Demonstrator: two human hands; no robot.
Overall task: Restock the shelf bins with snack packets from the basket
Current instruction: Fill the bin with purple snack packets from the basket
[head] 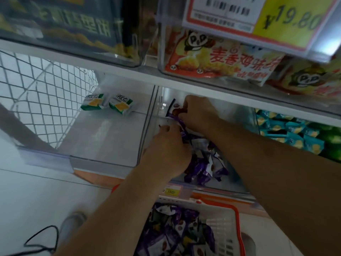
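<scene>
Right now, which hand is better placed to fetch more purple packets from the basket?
The left hand, probably. It sits near the bin's front edge, almost straight above the basket. The right hand is reaching deep into the bin, gripping purple packets.

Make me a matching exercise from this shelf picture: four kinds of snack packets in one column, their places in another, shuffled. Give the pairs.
Packets:
1. purple packets
2. green packets
3. teal packets
4. panda packets

Places:
A. upper shelf bin, under the price tag
B. lower bin, far right
C. lower bin where both hands work
D. left lower bin, at the back

Pairs: 1-C, 2-D, 3-B, 4-A
</scene>
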